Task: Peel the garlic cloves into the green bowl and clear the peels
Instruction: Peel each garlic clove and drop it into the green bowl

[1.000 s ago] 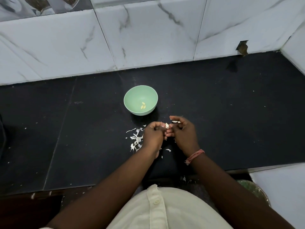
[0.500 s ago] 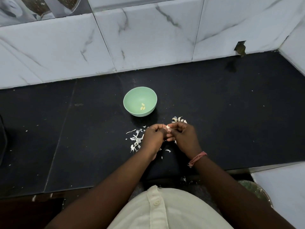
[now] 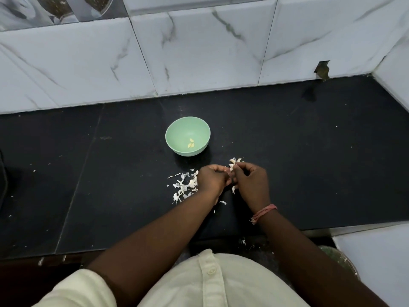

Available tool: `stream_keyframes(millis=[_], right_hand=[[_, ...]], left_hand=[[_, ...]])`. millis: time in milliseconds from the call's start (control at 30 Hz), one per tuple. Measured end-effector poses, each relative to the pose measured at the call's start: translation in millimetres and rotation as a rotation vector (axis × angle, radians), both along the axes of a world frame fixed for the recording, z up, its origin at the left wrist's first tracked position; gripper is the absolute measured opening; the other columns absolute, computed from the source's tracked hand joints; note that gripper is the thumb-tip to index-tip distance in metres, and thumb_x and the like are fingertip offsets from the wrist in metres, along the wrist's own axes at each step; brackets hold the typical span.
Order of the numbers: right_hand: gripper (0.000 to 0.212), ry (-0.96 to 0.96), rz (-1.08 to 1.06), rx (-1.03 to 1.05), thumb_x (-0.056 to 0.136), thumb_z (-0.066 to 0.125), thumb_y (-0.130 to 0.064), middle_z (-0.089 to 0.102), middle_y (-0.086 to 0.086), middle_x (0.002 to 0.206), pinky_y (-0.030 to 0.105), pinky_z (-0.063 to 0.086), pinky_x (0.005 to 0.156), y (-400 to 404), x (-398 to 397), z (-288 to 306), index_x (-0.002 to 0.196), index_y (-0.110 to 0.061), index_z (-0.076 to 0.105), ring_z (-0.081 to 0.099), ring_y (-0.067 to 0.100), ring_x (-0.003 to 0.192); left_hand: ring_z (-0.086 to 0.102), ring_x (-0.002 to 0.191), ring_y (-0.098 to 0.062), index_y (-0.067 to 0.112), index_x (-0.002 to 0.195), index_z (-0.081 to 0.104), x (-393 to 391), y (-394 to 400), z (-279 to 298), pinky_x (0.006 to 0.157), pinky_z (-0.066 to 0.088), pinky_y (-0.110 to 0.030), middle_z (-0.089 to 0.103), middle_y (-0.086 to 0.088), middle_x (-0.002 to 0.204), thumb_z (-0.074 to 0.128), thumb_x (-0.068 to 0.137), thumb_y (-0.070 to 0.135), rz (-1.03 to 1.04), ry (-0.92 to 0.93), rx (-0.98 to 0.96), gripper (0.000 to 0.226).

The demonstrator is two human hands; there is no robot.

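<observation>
The green bowl stands on the black counter with two peeled cloves inside. Just in front of it my left hand and my right hand meet, fingers curled, pinching a garlic clove between them. Most of the clove is hidden by my fingers. More garlic cloves lie on the counter right behind my right hand. A heap of white peels lies to the left of my left hand, and a few loose peels sit under my wrists.
The black counter runs to a white marble-tiled wall at the back and a white ledge on the right. A dark object pokes in at the left edge. A round greenish container sits below the counter's front edge.
Both hands have stayed together on the clove, working at it. My right hand shifted slightly, uncovering the cloves on the counter behind it.
</observation>
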State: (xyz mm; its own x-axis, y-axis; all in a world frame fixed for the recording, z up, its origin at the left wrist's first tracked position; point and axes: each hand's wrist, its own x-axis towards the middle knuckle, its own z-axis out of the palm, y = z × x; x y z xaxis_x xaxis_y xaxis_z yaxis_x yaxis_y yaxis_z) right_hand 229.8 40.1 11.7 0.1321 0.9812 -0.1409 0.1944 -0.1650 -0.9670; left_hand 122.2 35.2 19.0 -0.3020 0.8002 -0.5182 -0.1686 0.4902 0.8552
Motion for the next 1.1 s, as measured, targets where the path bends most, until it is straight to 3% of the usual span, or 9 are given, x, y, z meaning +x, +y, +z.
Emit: stream_keyframes(millis=[167,333,400,500,667,767,967,1100], right_hand=[[0.018,-0.081,0.153,-0.070,0.093,0.063,-0.002,0.071,0.004,0.065,0.018,0.052,0.054,-5,-9,-4,0.082,-0.014,0.070,0.065,0.008,0.051],[0.013,-0.342,0.270,0.018,0.084,0.067,-0.006,0.073,-0.003,0.075,0.005,0.040,0.061,-12,-24,-6,0.079,-0.013,0.077,0.062,0.002,0.064],[0.015,-0.443,0.347,0.070,0.083,0.066,-0.006,0.072,0.000,0.072,0.012,0.040,0.060,-12,-31,-7,0.074,-0.012,0.076,0.058,0.008,0.062],[0.018,-0.589,0.460,0.096,0.083,0.060,-0.003,0.067,0.012,0.073,0.037,0.047,0.070,-11,-40,-10,0.067,-0.008,0.069,0.060,0.026,0.071],[0.015,-0.673,0.489,0.098,0.087,0.059,-0.008,0.066,0.020,0.086,0.043,0.045,0.078,-10,-45,-11,0.076,-0.001,0.066,0.059,0.034,0.084],[0.014,-0.708,0.494,0.117,0.090,0.059,-0.010,0.063,0.020,0.089,0.040,0.040,0.077,-10,-46,-14,0.079,-0.003,0.064,0.058,0.035,0.087],[0.016,-0.848,0.579,0.155,0.090,0.051,-0.005,0.064,0.021,0.090,0.035,0.034,0.067,-7,-48,-13,0.081,-0.002,0.063,0.060,0.038,0.085],[0.022,-0.952,0.672,0.242,0.093,0.048,0.000,0.066,0.020,0.103,0.039,0.042,0.080,-9,-52,-7,0.102,0.000,0.069,0.060,0.036,0.098]], left_hand=[[0.067,0.060,-0.025,0.001,0.083,0.072,-7,-4,-5,0.073,0.060,-0.045,0.072,-0.022,0.076,0.066,0.080,-0.009,0.056,0.024,-0.042,0.012],[0.074,0.079,-0.029,0.018,0.070,0.075,-27,-9,-18,0.082,0.061,-0.046,0.075,-0.006,0.076,0.054,0.058,0.012,0.135,0.145,-0.104,0.025],[0.074,0.082,-0.027,0.027,0.069,0.077,-35,-11,-24,0.083,0.061,-0.046,0.076,-0.001,0.078,0.052,0.057,0.014,0.118,0.160,-0.093,0.031],[0.074,0.085,-0.026,0.036,0.070,0.077,-41,-13,-36,0.086,0.060,-0.048,0.077,0.001,0.080,0.057,0.059,0.014,0.102,0.155,-0.077,0.031],[0.074,0.086,-0.027,0.042,0.071,0.075,-45,-18,-39,0.087,0.059,-0.049,0.077,0.002,0.080,0.062,0.057,0.021,0.086,0.192,-0.102,0.028],[0.073,0.084,-0.022,0.030,0.069,0.075,-42,-22,-26,0.087,0.059,-0.044,0.076,0.006,0.079,0.066,0.065,0.018,0.054,0.254,-0.108,0.016],[0.070,0.083,-0.011,0.025,0.088,0.079,-40,-22,-13,0.078,0.054,-0.027,0.075,0.012,0.084,0.065,0.083,0.011,0.001,0.473,-0.123,0.020],[0.064,0.081,-0.009,0.024,0.092,0.079,-38,-20,-9,0.068,0.042,-0.022,0.071,0.012,0.083,0.061,0.085,0.008,-0.010,0.541,-0.116,0.024]])
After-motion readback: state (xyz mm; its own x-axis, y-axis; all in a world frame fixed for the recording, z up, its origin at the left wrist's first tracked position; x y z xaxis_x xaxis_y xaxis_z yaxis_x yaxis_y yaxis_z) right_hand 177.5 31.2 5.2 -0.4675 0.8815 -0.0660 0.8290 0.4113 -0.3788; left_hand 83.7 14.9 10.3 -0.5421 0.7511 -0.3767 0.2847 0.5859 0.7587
